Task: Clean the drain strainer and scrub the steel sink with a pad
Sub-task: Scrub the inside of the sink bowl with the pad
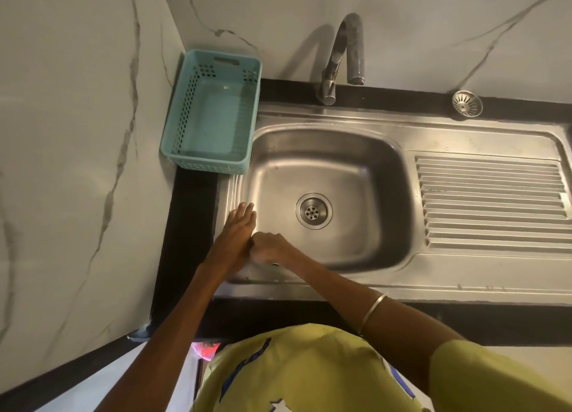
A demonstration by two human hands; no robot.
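The steel sink (356,151) has a round drain (313,210) in the basin floor. A metal drain strainer (467,103) lies on the black counter strip behind the drainboard, far right of the tap. My left hand (240,225) is flat with fingers stretched out over the sink's front left rim. My right hand (270,250) is curled into a fist right beside it, touching the left hand near the wrist. Whether the fist holds anything is hidden. No pad is visible.
A teal plastic basket (213,114) stands empty on the counter left of the basin. The curved tap (343,55) rises behind the basin. The ribbed drainboard (492,198) stretches to the right. Marble walls enclose the corner at left and back.
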